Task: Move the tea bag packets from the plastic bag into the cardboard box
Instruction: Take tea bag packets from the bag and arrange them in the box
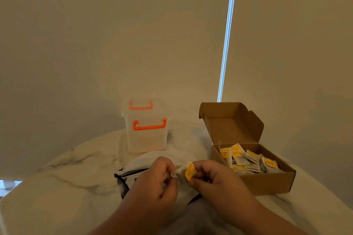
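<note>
A tea bag packet point(188, 171) with a yellow tag is held between both hands above the white plastic bag point(152, 160), which lies on the marble table. My left hand point(160, 179) pinches the packet's white left end; my right hand point(212, 177) pinches its yellow tag end. To the right stands the open cardboard box point(267, 183), lid flipped up, with several yellow-tagged tea bag packets point(248, 160) inside. My hands hide most of the plastic bag's opening.
A clear plastic container point(146, 131) with orange handles stands behind the bag. The marble table point(66, 187) curves away at the left edge. A beaded blind cord point(228, 34) hangs on the wall behind the box.
</note>
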Tool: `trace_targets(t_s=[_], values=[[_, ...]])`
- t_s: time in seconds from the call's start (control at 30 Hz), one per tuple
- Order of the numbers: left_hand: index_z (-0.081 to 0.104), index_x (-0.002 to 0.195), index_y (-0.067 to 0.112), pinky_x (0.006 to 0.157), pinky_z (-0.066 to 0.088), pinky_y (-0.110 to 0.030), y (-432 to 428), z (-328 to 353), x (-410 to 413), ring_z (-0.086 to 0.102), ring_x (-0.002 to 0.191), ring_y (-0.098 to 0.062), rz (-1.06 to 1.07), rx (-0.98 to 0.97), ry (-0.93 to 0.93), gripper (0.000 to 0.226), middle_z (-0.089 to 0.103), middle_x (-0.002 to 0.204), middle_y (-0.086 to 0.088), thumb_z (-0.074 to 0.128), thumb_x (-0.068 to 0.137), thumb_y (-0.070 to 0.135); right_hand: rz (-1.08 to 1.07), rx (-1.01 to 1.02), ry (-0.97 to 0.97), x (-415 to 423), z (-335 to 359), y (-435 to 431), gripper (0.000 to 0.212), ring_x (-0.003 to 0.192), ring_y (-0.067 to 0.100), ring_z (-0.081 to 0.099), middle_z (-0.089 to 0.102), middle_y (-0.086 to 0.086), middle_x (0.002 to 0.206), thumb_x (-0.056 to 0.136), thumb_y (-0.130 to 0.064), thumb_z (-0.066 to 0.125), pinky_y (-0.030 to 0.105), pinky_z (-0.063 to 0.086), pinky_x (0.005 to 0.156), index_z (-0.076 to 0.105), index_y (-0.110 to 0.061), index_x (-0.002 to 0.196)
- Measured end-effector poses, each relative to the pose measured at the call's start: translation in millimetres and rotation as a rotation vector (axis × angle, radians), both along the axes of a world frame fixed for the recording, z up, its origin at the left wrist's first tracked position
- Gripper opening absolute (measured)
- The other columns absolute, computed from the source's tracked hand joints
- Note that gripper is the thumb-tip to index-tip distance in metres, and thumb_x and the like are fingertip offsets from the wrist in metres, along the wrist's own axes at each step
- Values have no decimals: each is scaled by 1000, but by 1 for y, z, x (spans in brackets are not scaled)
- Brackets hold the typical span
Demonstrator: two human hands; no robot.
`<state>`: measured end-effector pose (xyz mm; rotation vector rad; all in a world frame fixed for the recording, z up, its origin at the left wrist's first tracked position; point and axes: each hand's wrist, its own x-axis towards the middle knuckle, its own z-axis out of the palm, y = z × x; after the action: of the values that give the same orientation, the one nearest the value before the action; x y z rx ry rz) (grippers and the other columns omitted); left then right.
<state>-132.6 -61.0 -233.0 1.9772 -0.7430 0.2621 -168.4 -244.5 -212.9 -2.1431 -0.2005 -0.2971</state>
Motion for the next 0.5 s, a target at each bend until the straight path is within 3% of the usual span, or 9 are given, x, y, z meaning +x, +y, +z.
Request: trace_targets(t_s=[0.1,0.2,0.27,0.33,0.43,0.5], values=[[48,89,33,51,35,-17,0,3,0,51,53,-2,23,108,-75,15,60,67,18,57,94,22,-3,126,-16,-2,3,3,9,79,11,69,75,-3,87,86,-22,73,26,58,77,75,-27,94],[50,91,41,62,45,-11,3,5,1,60,78,9,75,141,-82,16,60,94,37,64,89,33,-31,234,17,-3,11,-5,10,84,18,70,75,1,89,87,-27,70,32,58,78,74,-28,96],[49,94,43,66,46,-9,6,3,4,59,89,15,95,167,-68,19,55,101,45,65,85,40,-131,238,-8,-4,20,-21,12,87,20,70,74,-1,89,88,-29,69,37,60,80,69,-35,99],[48,97,44,69,50,-12,9,0,7,58,93,13,108,207,-46,22,51,105,48,64,82,47,-309,222,-52,-3,31,-44,16,81,26,69,69,6,84,88,-27,69,41,59,71,58,-36,98],[46,100,47,73,54,-20,11,-2,11,61,90,9,99,221,-9,29,53,104,45,62,77,55,-544,197,-128,-1,45,-80,13,69,18,67,68,6,80,91,-22,65,29,51,50,54,-26,93],[49,100,45,74,55,-20,11,-2,12,59,92,12,106,212,-1,29,60,99,37,65,77,53,-649,147,-162,4,45,-102,7,72,18,68,69,2,78,91,-23,64,27,48,52,57,-22,91]])
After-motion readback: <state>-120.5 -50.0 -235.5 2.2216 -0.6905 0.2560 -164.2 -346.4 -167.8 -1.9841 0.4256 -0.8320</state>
